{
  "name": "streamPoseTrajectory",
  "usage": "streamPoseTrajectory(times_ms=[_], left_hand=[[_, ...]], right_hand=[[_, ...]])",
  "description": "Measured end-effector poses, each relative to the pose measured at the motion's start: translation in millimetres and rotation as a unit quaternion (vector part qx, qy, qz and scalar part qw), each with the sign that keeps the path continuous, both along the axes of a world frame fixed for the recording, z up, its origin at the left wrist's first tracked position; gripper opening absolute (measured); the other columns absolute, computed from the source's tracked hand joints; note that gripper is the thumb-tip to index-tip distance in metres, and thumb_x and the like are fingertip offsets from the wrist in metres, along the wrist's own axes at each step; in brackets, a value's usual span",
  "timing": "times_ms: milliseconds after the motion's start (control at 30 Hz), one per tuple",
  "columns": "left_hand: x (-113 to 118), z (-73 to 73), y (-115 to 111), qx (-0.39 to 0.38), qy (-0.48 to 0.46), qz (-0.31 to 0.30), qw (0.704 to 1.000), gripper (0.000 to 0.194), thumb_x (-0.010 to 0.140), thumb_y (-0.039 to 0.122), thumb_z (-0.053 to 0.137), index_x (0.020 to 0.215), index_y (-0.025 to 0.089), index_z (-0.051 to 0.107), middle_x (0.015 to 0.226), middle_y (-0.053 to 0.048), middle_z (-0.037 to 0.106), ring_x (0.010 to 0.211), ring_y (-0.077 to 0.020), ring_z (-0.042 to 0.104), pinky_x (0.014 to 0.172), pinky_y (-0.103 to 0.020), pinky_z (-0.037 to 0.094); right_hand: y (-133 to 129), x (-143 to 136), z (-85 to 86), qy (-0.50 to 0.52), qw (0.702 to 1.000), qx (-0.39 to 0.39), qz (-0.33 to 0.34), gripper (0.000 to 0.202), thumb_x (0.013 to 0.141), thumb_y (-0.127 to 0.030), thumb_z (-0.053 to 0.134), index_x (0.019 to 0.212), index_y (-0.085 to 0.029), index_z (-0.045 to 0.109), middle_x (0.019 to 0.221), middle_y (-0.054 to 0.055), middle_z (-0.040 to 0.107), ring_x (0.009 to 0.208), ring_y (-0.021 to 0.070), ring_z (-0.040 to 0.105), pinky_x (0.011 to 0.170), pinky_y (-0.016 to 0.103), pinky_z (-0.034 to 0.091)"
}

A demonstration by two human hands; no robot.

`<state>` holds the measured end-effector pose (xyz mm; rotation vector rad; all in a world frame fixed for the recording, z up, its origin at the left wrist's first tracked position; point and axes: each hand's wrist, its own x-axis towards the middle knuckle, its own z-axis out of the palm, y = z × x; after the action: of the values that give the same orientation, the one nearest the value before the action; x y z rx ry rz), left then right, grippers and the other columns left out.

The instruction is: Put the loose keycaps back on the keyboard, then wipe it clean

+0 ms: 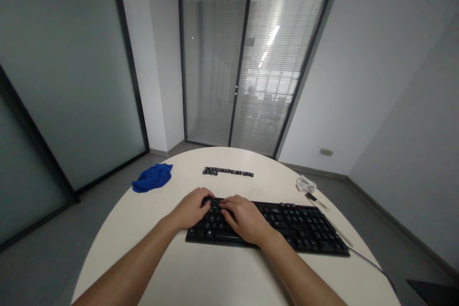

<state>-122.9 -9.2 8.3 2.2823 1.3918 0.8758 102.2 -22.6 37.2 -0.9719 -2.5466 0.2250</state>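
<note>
A black keyboard (pixel 297 227) lies across a round, pale table. At its far left corner, my left hand (pixel 193 208) is closed around the edge, with the thumb over the keys. My right hand (pixel 245 217) rests on the left half of the keyboard. Its fingers are bent together and point left at the upper keys, close to the left thumb; whatever the fingertips hold, if anything, is hidden. Beyond the keyboard, small black loose keycaps (pixel 229 171) stand in a line, with a short second row at the left end.
A crumpled blue cloth (pixel 153 178) lies at the table's left edge. On the right are a crumpled white tissue (pixel 306 183), a small brush (pixel 317 201) with a dark end, and a thin pale stick (pixel 342 235). The keyboard's cable (pixel 373 264) runs over the right edge.
</note>
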Motion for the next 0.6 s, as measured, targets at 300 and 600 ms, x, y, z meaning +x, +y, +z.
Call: streamPoseTrajectory(times_ms=[300,600], left_hand=[[1,0.6,3,-0.003,0.007,-0.007,1.000,0.021,0.086,0.017,0.051,0.100,0.021,0.065,0.102,-0.006,0.067,0.099,-0.0233,0.060,0.091,-0.037,0.046],[1,3.7,2,-0.011,0.001,-0.006,1.000,0.022,0.085,0.014,0.049,0.099,0.021,0.065,0.102,-0.006,0.067,0.101,-0.0229,0.059,0.093,-0.036,0.045]], right_hand=[[24,-8,5.7,-0.014,0.998,-0.025,-0.051,0.022,0.097,-0.027,0.051,0.099,-0.020,0.072,0.097,0.006,0.072,0.097,0.0205,0.063,0.088,0.030,0.046],[87,-25,4.8,-0.083,0.982,-0.057,-0.159,0.035,0.091,-0.027,0.051,0.123,-0.017,0.064,0.115,0.011,0.071,0.104,0.0241,0.066,0.088,0.032,0.047]])
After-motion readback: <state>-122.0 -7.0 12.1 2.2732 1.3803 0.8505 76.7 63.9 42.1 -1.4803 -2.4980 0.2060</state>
